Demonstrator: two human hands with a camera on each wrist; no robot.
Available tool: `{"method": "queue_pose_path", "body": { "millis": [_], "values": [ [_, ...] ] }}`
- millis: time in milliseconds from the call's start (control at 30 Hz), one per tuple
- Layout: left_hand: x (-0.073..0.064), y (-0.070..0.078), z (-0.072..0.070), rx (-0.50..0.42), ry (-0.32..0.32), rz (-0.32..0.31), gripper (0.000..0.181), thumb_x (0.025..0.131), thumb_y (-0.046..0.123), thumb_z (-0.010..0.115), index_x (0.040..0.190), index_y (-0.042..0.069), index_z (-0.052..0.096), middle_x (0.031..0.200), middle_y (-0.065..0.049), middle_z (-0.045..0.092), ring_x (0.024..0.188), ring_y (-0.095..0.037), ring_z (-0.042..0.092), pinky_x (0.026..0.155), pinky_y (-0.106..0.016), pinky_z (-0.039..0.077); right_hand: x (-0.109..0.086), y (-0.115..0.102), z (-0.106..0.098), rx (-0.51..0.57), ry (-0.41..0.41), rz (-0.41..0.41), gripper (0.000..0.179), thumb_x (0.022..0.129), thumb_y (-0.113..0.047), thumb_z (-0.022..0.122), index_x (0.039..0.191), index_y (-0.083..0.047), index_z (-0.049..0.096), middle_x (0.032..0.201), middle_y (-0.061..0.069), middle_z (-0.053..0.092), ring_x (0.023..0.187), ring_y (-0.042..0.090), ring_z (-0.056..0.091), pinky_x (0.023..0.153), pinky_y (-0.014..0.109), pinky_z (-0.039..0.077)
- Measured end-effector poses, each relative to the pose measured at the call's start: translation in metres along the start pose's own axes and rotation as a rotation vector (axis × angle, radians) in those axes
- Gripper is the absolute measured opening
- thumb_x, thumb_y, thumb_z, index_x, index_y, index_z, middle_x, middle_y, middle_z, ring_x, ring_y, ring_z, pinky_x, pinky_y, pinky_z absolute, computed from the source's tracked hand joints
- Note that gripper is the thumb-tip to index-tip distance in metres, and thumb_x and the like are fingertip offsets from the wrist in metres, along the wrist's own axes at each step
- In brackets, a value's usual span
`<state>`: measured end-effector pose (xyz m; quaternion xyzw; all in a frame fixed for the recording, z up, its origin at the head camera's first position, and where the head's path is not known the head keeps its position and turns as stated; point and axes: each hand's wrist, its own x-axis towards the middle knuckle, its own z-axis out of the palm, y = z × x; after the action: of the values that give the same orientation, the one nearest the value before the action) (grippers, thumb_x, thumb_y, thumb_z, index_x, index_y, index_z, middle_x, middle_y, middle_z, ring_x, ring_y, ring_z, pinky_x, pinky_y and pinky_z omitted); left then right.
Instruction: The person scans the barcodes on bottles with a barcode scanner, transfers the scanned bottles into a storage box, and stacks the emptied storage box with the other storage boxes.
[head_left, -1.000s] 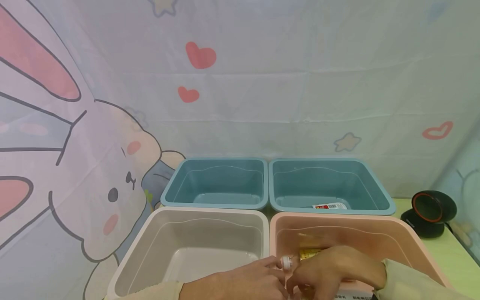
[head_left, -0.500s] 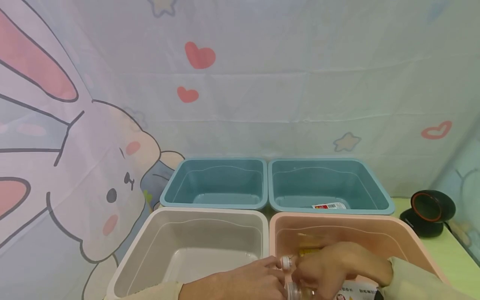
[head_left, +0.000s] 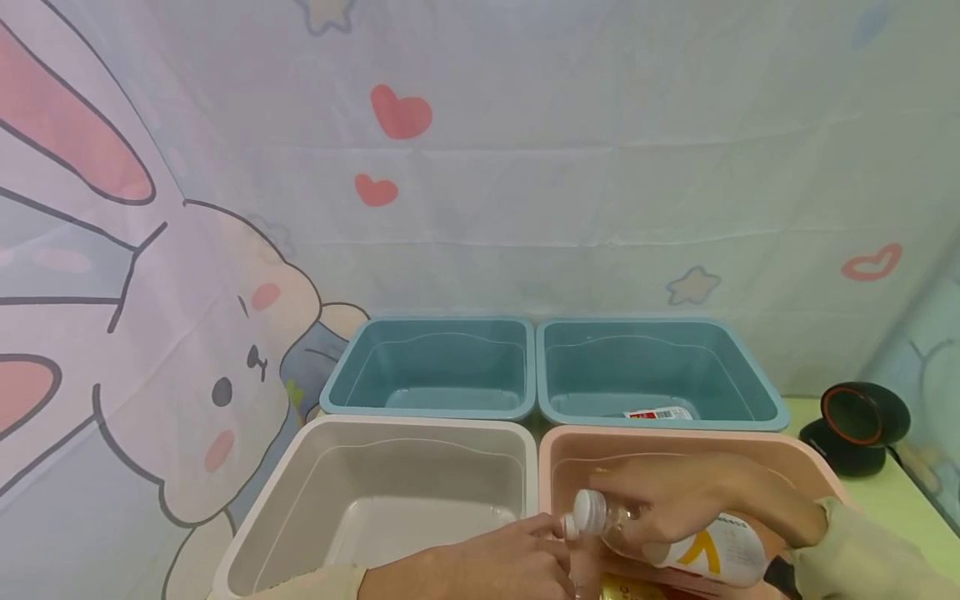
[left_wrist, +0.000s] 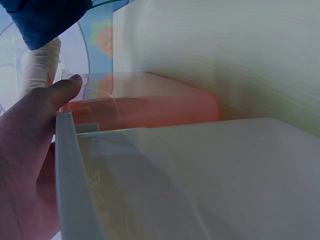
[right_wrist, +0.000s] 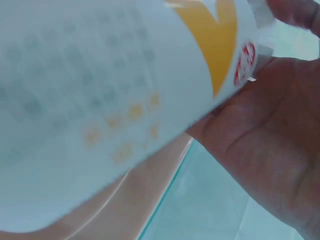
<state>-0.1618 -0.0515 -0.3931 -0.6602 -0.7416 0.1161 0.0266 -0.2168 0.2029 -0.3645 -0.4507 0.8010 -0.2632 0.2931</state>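
Note:
My right hand [head_left: 667, 492] grips a clear plastic bottle [head_left: 716, 550] with a white cap [head_left: 589, 511] and a white label bearing a yellow mark. It is lying tilted over the pink bin [head_left: 660, 435], cap towards the left. Up close in the right wrist view, the label [right_wrist: 120, 75] fills much of the picture. My left hand [head_left: 487, 562] rests at the rims where the beige bin [head_left: 420, 423] meets the pink one, fingers loosely bent. Another white cap sits by its index fingertip, partly covered by the held bottle. In the left wrist view, the thumb [left_wrist: 67, 90] lies by a rim.
Below the bottle, a gold-yellow item [head_left: 630, 588] shows in the pink bin. Two blue bins [head_left: 435, 412] stand behind; the right-hand blue bin [head_left: 667, 423] contains a red-and-white package [head_left: 660, 413]. A black round device [head_left: 858, 425] stands on the green table [head_left: 885, 508] at right.
My right hand, which was reaching down in the pink bin, has lifted the bottle and moved up and to the right with it. The left hand has stayed put.

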Motion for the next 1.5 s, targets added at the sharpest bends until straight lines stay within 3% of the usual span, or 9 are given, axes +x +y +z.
{"method": "queue_pose_path", "body": {
  "millis": [133, 233, 300, 400, 600, 733, 867, 1200, 1500],
  "values": [
    [0.002, -0.001, -0.001, -0.005, -0.021, 0.0, 0.019, 0.104, 0.044, 0.06, 0.105, 0.045, 0.079, 0.106, 0.033, 0.069, 0.107, 0.01, 0.055, 0.107, -0.022, 0.028, -0.006, 0.002, -0.011, 0.017, 0.028, -0.066, 0.045, 0.096, -0.016, 0.056, 0.137, -0.035, 0.052, 0.116, -0.011, 0.058, 0.106, 0.011, 0.058, 0.087, 0.029, 0.05],
    [0.003, -0.001, -0.001, -0.008, -0.036, 0.003, 0.02, 0.104, 0.044, 0.059, 0.108, 0.045, 0.079, 0.109, 0.032, 0.069, 0.108, 0.01, 0.055, 0.108, -0.022, 0.028, -0.015, 0.003, -0.017, 0.057, 0.071, -0.074, 0.049, 0.105, -0.019, 0.048, 0.152, -0.034, 0.044, 0.139, -0.008, 0.053, 0.126, 0.015, 0.05, 0.104, 0.032, 0.042],
    [0.003, -0.002, -0.001, -0.005, -0.04, 0.006, 0.02, 0.104, 0.044, 0.059, 0.108, 0.045, 0.079, 0.109, 0.032, 0.069, 0.108, 0.01, 0.055, 0.108, -0.023, 0.028, -0.022, 0.003, -0.018, 0.134, 0.099, -0.058, 0.051, 0.109, -0.025, 0.044, 0.159, -0.028, 0.037, 0.15, -0.002, 0.048, 0.131, 0.018, 0.048, 0.108, 0.034, 0.041],
    [0.003, -0.001, -0.001, 0.023, -0.041, 0.016, 0.019, 0.104, 0.043, 0.06, 0.109, 0.044, 0.078, 0.109, 0.032, 0.069, 0.109, 0.009, 0.055, 0.109, -0.025, 0.029, -0.035, 0.006, -0.021, 0.188, 0.165, -0.011, 0.054, 0.109, -0.026, 0.041, 0.162, -0.018, 0.034, 0.153, 0.009, 0.045, 0.13, 0.019, 0.049, 0.103, 0.035, 0.045],
    [0.002, -0.002, -0.001, 0.004, -0.049, 0.017, 0.019, 0.103, 0.043, 0.06, 0.111, 0.044, 0.078, 0.11, 0.031, 0.069, 0.109, 0.009, 0.054, 0.11, -0.026, 0.029, -0.048, 0.01, -0.028, 0.24, 0.249, -0.086, 0.056, 0.107, -0.013, 0.041, 0.161, -0.006, 0.03, 0.151, 0.021, 0.045, 0.127, 0.017, 0.053, 0.098, 0.033, 0.048],
    [0.001, -0.001, -0.001, 0.041, -0.024, 0.024, 0.018, 0.103, 0.04, 0.062, 0.107, 0.044, 0.078, 0.107, 0.032, 0.069, 0.107, 0.009, 0.055, 0.11, -0.026, 0.03, -0.05, 0.01, -0.031, 0.164, 0.335, -0.16, 0.044, 0.104, -0.009, 0.053, 0.146, -0.013, 0.044, 0.126, 0.011, 0.06, 0.109, 0.023, 0.062, 0.088, 0.038, 0.053],
    [0.001, -0.002, 0.0, 0.029, -0.044, 0.018, 0.018, 0.103, 0.042, 0.061, 0.11, 0.045, 0.078, 0.108, 0.032, 0.069, 0.108, 0.009, 0.055, 0.11, -0.026, 0.029, -0.054, 0.009, -0.032, 0.089, 0.431, -0.173, 0.042, 0.098, -0.009, 0.066, 0.135, -0.019, 0.049, 0.11, 0.003, 0.062, 0.094, 0.022, 0.064, 0.076, 0.038, 0.056],
    [-0.002, -0.001, -0.002, 0.039, -0.046, 0.021, 0.02, 0.104, 0.04, 0.06, 0.11, 0.044, 0.078, 0.109, 0.033, 0.069, 0.11, 0.009, 0.054, 0.11, -0.025, 0.028, -0.066, 0.014, -0.038, 0.132, 0.566, -0.151, 0.059, 0.088, -0.004, 0.081, 0.135, -0.015, 0.047, 0.114, 0.008, 0.06, 0.096, 0.026, 0.065, 0.077, 0.04, 0.057],
    [-0.001, -0.003, -0.002, -0.023, -0.087, 0.004, 0.02, 0.104, 0.043, 0.06, 0.114, 0.043, 0.078, 0.112, 0.032, 0.069, 0.113, 0.009, 0.052, 0.112, -0.024, 0.026, -0.083, 0.019, -0.044, 0.146, 0.636, -0.155, 0.054, 0.09, 0.004, 0.075, 0.133, -0.009, 0.045, 0.114, 0.004, 0.065, 0.103, 0.025, 0.067, 0.081, 0.04, 0.058]
  ]
}}
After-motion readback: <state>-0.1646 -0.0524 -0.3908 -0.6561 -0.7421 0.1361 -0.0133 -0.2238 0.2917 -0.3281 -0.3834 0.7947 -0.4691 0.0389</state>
